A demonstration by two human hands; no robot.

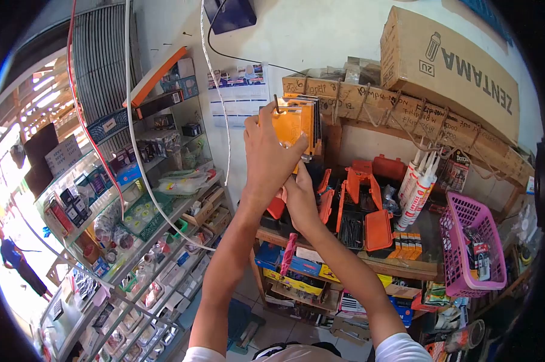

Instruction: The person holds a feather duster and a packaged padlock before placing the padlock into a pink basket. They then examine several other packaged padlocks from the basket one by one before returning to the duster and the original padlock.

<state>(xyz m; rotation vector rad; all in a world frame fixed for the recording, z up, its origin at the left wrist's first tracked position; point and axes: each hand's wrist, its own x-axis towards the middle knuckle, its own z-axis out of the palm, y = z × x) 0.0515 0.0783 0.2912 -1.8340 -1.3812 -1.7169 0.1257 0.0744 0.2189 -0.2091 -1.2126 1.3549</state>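
Observation:
A stack of flat orange packets (291, 127) hangs from a hook on the wooden beam, with darker packets behind. My left hand (266, 154) is at the stack's left side, its fingers bent round the edge near the hook and its thumb across the lower front. Just below, my right hand (297, 196) is raised against the left wrist, thumb pointing up. The right fingers are mostly hidden, and a small shiny piece shows near them. Open orange-red cases (361, 181) stand on the shelf to the right of my hands.
Sealant tubes (418, 187) and a pink basket (472, 244) stand at the right. A large cardboard box (450, 72) rests on the wooden beam (369, 105). Glass display shelves (164, 211) fill the left. A white cable (130, 120) hangs down before them. A person (20, 259) is outside at far left.

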